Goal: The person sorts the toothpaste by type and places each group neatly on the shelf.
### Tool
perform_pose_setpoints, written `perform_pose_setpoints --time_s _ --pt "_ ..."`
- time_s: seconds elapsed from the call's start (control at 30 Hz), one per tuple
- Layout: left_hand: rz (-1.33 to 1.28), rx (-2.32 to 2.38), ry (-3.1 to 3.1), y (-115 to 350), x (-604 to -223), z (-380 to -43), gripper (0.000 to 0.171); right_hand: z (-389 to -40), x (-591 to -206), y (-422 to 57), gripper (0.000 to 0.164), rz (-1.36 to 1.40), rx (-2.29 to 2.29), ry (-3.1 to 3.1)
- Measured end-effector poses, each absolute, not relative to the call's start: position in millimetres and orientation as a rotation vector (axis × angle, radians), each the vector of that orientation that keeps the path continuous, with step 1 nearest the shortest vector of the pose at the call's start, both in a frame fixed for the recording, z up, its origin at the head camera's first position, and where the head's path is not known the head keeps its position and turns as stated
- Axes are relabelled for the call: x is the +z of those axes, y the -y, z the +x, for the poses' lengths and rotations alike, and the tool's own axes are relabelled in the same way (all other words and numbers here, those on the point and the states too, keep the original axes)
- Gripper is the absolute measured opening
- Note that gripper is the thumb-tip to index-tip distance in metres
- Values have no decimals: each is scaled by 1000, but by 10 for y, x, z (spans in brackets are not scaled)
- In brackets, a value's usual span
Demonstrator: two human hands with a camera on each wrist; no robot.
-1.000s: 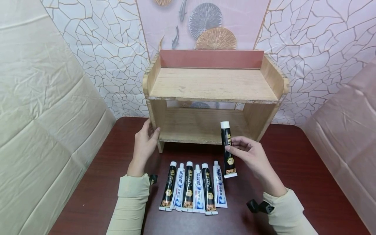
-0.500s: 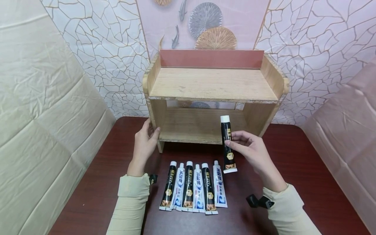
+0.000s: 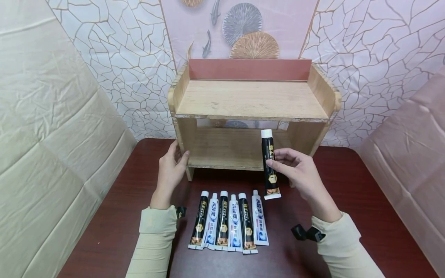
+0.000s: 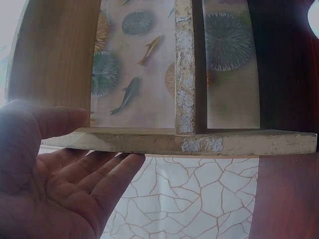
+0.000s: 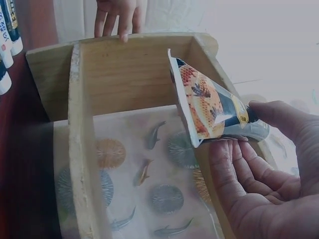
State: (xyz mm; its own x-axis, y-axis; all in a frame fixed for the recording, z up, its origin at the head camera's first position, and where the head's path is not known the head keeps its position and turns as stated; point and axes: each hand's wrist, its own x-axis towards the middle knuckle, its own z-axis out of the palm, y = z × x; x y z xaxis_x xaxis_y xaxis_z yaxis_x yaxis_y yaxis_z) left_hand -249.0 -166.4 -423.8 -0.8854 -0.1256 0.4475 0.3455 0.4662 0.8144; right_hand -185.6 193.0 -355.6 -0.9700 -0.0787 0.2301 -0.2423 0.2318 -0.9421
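Since the earlier head frames, the black tube (image 3: 270,170) has risen; I see it before the right half of the shelf (image 3: 250,99), pinched by the right hand (image 3: 298,170); six tubes (image 3: 224,222) lie in front of the shelf. My left-wrist feed shows the left hand (image 4: 67,186) gripping the shelf's left side board (image 4: 159,143). My right-wrist feed shows the tube's flat end (image 5: 182,99) overlapping the shelf.
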Motion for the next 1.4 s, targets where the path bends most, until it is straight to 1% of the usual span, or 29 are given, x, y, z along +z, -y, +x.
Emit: perform_pose_setpoints --time_s 0.2,0.6,0.87,1.4 --pt "-183 -1410 2271 1663 -4225 -2482 49 -1884 -3488 -1922 30 353 1836 2321" --pt "-190 -1426 2259 1661 -4227 -2486 48 -1892 -3377 -1922 31 362 1769 2327" --pt "-195 -1418 2254 1663 -4227 -2483 48 -1913 -3292 -1916 27 378 1798 2289" --pt "-179 -1392 2273 1667 -4228 -2489 48 -1940 -3112 -1898 25 405 1829 2202"
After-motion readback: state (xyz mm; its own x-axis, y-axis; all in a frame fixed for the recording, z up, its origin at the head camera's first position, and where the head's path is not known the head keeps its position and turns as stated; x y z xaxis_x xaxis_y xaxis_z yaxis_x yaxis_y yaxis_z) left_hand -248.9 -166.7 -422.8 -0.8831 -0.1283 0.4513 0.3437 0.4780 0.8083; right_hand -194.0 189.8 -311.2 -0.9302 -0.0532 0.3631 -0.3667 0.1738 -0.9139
